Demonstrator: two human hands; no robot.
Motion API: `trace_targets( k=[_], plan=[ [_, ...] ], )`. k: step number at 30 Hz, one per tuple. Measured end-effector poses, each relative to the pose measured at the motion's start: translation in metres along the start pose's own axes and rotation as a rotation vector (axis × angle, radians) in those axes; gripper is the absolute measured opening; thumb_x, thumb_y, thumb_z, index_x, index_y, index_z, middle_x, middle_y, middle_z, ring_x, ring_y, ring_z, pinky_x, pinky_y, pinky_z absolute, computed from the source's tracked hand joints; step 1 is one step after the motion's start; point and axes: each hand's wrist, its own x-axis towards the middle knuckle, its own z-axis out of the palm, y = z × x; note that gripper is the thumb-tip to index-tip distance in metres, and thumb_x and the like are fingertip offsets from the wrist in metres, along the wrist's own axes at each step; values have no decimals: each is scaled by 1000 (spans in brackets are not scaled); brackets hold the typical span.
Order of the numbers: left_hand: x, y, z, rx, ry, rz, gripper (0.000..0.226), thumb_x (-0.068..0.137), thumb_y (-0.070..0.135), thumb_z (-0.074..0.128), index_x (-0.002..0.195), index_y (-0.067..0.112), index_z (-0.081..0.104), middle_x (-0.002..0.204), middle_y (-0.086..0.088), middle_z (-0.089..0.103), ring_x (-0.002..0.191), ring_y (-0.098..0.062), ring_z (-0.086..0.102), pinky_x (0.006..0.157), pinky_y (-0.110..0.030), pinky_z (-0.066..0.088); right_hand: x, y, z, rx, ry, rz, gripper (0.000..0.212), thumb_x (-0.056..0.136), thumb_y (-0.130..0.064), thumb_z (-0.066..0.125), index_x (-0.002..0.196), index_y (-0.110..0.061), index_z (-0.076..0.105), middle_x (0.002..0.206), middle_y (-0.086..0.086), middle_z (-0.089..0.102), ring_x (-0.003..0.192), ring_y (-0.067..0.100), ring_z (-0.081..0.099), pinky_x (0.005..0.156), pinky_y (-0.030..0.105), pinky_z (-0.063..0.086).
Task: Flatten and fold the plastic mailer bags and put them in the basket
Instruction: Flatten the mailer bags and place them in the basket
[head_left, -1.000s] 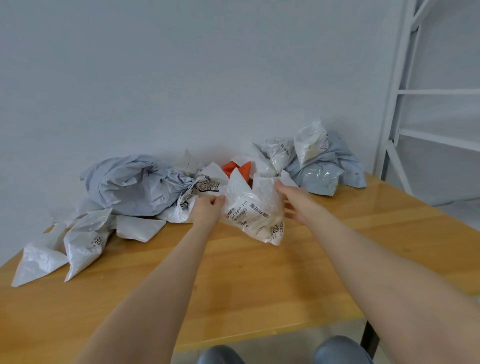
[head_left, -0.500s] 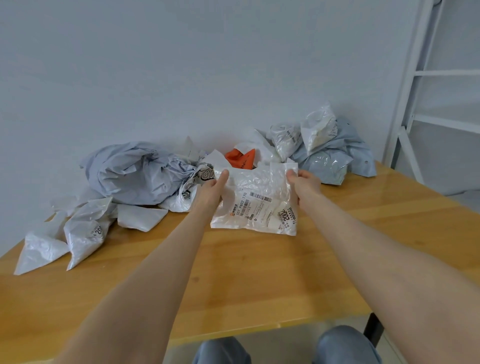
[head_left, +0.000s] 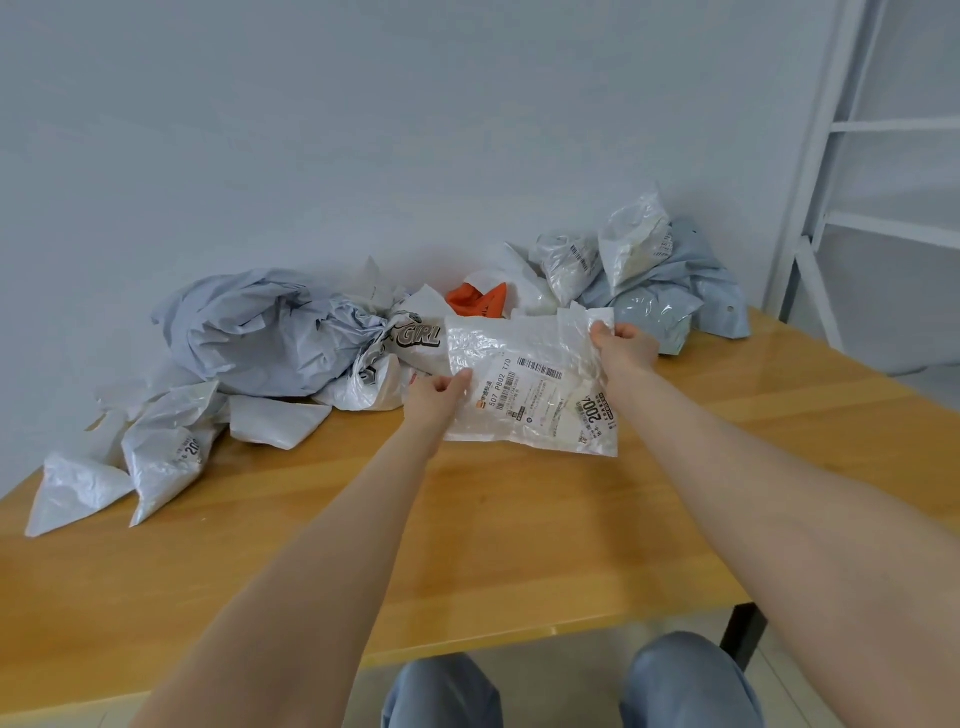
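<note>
The white mailer bag (head_left: 530, 395) is held spread out low over the table (head_left: 519, 530), in front of the heap of crumpled bags (head_left: 260, 338), whereas a second ago it was bunched up between the hands. Its left edge is pinched by the left hand (head_left: 434, 397) between thumb and fingers, and its upper right corner is gripped by the right hand (head_left: 626, 345). The bag is pulled wide and nearly flat, though wrinkled, so flattening is judged well begun. Folding is not yet started, and no basket is seen.
</note>
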Motion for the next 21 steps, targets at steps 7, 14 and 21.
trace_targets(
  k=[7, 14, 21],
  plan=[
    [2, 1, 5, -43, 185, 51, 45, 99, 31, 49, 58, 15, 39, 53, 3, 34, 48, -11, 29, 47, -22, 23, 6, 3, 2, -32, 20, -7, 12, 90, -29, 64, 84, -18, 62, 86, 5, 59, 60, 15, 47, 56, 27, 41],
    [1, -16, 8, -56, 204, -29, 30, 97, 34, 51, 82, 8, 54, 62, 2, 48, 56, -14, 43, 49, -25, 32, -3, 20, -6, -387, -229, 157, 57, 90, -45, 61, 130, -6, 49, 123, 10, 60, 109, 29, 58, 85, 36, 49],
    [-9, -33, -1, 368, 99, -43, 38, 95, 35, 51, 124, 11, 48, 104, -9, 65, 90, -25, 62, 71, -33, 47, -2, 43, -7, -671, -213, -21, 34, 93, -26, 59, 117, -2, 62, 110, 14, 65, 89, 28, 60, 68, 31, 44]
  ],
)
